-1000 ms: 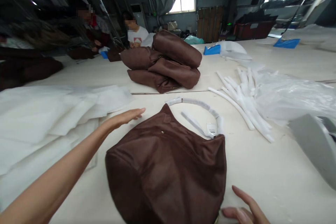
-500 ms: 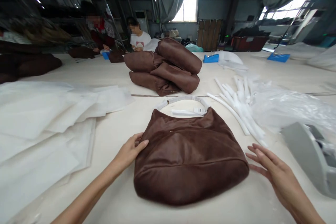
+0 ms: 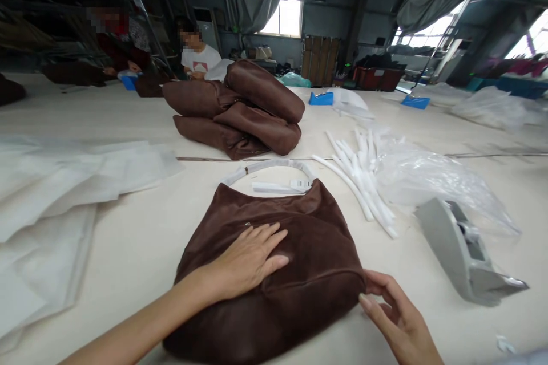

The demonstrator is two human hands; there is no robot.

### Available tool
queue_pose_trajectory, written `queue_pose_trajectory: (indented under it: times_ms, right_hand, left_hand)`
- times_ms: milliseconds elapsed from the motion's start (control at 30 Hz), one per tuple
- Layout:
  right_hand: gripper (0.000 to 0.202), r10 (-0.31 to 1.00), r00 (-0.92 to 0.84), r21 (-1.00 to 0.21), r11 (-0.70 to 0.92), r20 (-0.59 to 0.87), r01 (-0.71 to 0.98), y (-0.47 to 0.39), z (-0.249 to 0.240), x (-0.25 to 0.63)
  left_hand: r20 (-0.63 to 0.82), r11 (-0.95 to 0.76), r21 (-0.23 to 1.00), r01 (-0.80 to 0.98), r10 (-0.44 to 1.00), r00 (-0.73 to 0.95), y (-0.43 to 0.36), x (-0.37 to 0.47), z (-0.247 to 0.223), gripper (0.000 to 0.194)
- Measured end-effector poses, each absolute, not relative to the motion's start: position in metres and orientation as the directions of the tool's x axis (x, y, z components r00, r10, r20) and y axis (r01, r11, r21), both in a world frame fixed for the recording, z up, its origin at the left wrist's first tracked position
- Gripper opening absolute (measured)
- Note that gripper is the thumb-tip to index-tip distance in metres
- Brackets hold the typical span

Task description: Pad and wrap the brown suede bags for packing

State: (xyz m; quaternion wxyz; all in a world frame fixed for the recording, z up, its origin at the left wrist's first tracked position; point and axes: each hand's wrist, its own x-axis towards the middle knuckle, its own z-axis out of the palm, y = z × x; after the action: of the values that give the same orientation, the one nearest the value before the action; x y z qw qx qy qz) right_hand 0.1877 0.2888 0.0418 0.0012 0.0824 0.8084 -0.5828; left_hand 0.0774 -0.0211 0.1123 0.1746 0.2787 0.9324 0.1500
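A dark brown leather handbag point(image 3: 308, 251) lies on the pale table in front of me, its wrapped handle point(image 3: 274, 164) arching away at the top. A white tag point(image 3: 299, 184) with print shows inside the handle loop. My left hand point(image 3: 246, 259) rests flat on the bag's front, fingers stretched out, just below a small metal fitting. At the bag's lower right corner, my right hand point(image 3: 391, 308) has its thumb and curled fingers closed around the edge; part of those fingers is hidden.
Behind the bag stands a pile of brown bags point(image 3: 240, 111). To the right are white foam rods point(image 3: 359, 174), clear plastic bags point(image 3: 432, 177) and a grey tape dispenser point(image 3: 458, 251). White sheets point(image 3: 47, 228) lie at left. Two people point(image 3: 199, 57) work across the table.
My left hand has moved from the bag's left edge onto its front. My right hand has come in from beside the bag to its lower right corner. The view has shifted right.
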Motion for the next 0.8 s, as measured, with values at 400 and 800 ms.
queue_pose_trajectory:
  times_ms: [400, 800]
  right_hand:
    - [0.084, -0.479, -0.871, -0.489, 0.737, 0.109, -0.466, 0.275, 0.108, 0.144]
    - [0.024, -0.439, -0.855, -0.402, 0.755, 0.276, -0.518, 0.278, 0.104, 0.099]
  left_hand:
    - [0.14, 0.853, 0.029, 0.522, 0.513, -0.847, -0.11, 0.163, 0.074, 0.117]
    - [0.283, 0.815, 0.186, 0.548, 0.49, -0.825, -0.114, 0.116, 0.132, 0.027]
